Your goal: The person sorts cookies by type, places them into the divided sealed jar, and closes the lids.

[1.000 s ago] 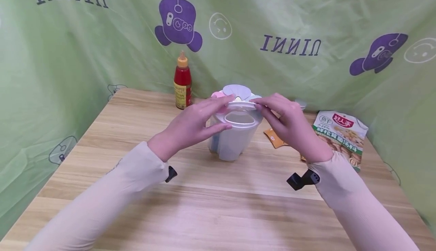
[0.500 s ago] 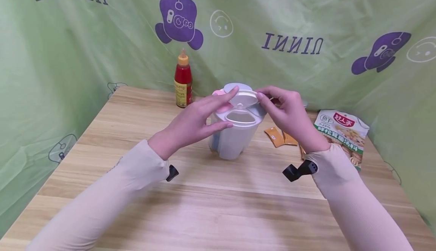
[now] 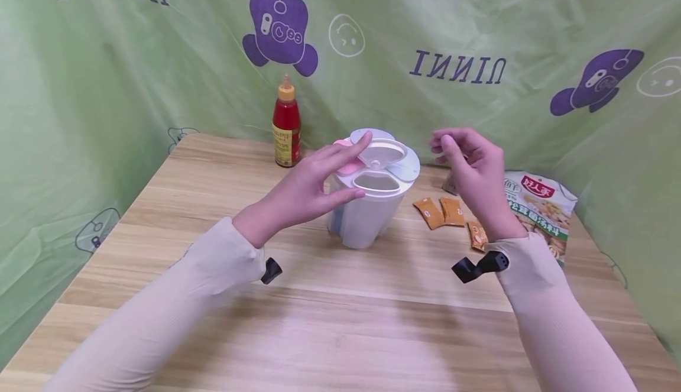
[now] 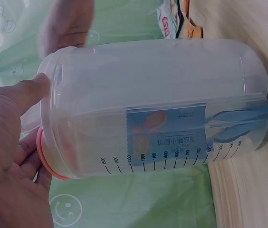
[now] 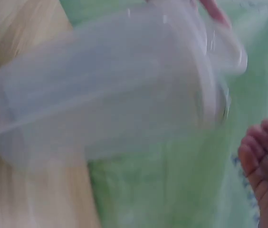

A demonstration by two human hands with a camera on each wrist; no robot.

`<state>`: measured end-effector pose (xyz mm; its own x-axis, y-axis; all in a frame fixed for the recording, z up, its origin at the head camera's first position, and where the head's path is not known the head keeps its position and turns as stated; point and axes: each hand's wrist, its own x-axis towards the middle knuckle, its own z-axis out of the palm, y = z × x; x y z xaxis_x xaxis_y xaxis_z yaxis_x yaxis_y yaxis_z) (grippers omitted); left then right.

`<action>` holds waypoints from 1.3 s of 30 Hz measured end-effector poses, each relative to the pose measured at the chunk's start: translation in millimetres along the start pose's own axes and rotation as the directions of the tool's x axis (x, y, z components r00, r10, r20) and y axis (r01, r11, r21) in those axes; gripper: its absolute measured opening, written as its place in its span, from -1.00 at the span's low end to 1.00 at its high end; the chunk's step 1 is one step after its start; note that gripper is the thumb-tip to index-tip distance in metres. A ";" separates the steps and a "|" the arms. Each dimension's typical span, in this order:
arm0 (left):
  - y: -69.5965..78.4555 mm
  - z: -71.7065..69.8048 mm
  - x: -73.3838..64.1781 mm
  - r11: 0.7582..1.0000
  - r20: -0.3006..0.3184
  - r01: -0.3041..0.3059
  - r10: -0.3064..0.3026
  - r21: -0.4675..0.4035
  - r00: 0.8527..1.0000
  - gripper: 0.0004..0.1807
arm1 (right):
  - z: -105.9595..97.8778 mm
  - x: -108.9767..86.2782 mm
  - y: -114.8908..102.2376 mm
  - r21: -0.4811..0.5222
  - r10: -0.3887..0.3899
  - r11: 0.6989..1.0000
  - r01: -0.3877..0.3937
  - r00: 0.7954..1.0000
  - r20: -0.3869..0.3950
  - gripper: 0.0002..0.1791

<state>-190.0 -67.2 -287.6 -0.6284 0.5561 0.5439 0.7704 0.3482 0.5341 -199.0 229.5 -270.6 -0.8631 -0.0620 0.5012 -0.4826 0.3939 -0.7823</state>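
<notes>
A translucent food storage container with a round multi-flap lid stands upright on the table. Its front flap is tipped up, uncovering an opening that faces me. Pink, lilac and pale blue flaps lie down around it. My left hand holds the lid from the left, thumb on the near rim and fingers over the pink flap. Through the wall a blue packet shows inside, beside a printed measuring scale. My right hand hovers right of the container, fingers loosely curled, holding nothing.
A red sauce bottle with a yellow cap stands at the back left. Several small orange sachets lie right of the container. A white-and-green food pouch lies farther right, partly behind my right hand. Green printed cloth hangs around the table.
The front flap has swung up and back from above its opening. My right hand has let go of it and moved right, away from the container. My left hand stays on the lid.
</notes>
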 end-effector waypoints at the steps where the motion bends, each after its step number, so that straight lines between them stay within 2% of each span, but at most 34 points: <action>1: -0.1 0.2 -0.1 1.000 -0.002 -0.001 0.001 -0.005 1.000 -0.11 | -3.1 -0.9 6.6 -0.036 0.045 0.998 -0.045 0.999 0.009 -0.68; 4: -0.7 0.9 -0.2 1.000 -0.005 -0.004 0.004 -0.015 1.000 -0.13 | -10.8 -4.9 30.2 -0.196 0.171 0.969 -0.152 0.982 0.082 -0.67; 8: -0.2 1.3 0.3 1.000 -0.006 -0.012 0.011 -0.018 1.000 -0.12 | -15.8 -10.8 65.0 -0.403 0.250 0.903 -0.148 0.944 0.214 -0.67; 10: 0.0 1.1 0.4 1.000 -0.006 -0.009 0.009 -0.015 1.000 -0.11 | -16.1 -14.0 79.6 -0.463 0.295 0.875 -0.141 0.913 0.280 -0.63; 13: 0.9 0.3 0.3 1.000 -0.005 0.002 -0.002 -0.016 1.000 -0.12 | -14.7 -18.9 96.4 -0.507 0.369 0.848 -0.153 0.858 0.357 -0.57; 15: 1.4 -0.1 0.1 1.000 -0.003 0.008 -0.009 -0.019 1.000 -0.12 | -13.1 -21.8 104.5 -0.534 0.405 0.830 -0.161 0.832 0.379 -0.53; 16: 1.9 -0.4 0.1 1.000 -0.004 0.011 -0.012 -0.021 1.000 -0.12 | -12.0 -23.1 107.8 -0.545 0.411 0.824 -0.155 0.826 0.385 -0.52; 19: 2.6 -0.8 0.0 1.000 -0.005 0.018 -0.018 -0.023 1.000 -0.12 | -9.3 -25.7 115.7 -0.573 0.424 0.807 -0.144 0.816 0.394 -0.50; 24: 3.0 -0.4 -0.5 0.999 -0.001 0.023 -0.023 -0.027 1.000 -0.12 | -5.5 -27.7 122.9 -0.584 0.441 0.799 -0.142 0.799 0.409 -0.44; 29: 3.4 0.0 0.2 0.999 0.006 0.031 -0.031 -0.015 0.999 -0.13 | -6.6 -27.0 124.7 -0.574 0.446 0.804 -0.152 0.793 0.415 -0.39; 35: 2.0 0.8 1.4 1.000 0.004 0.020 -0.020 -0.020 1.000 -0.13 | -8.1 -25.8 123.6 -0.553 0.476 0.809 -0.201 0.775 0.416 -0.32; 39: 1.8 -0.1 0.8 0.999 0.001 0.019 -0.019 -0.028 1.000 -0.14 | -5.4 -23.8 123.2 -0.535 0.483 0.815 -0.222 0.771 0.415 -0.27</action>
<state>-189.1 -66.2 -286.2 -0.6429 0.5499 0.5333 0.7550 0.3373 0.5624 -237.2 284.5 -376.9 -0.9604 -0.2384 -0.1445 -0.1219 0.8252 -0.5515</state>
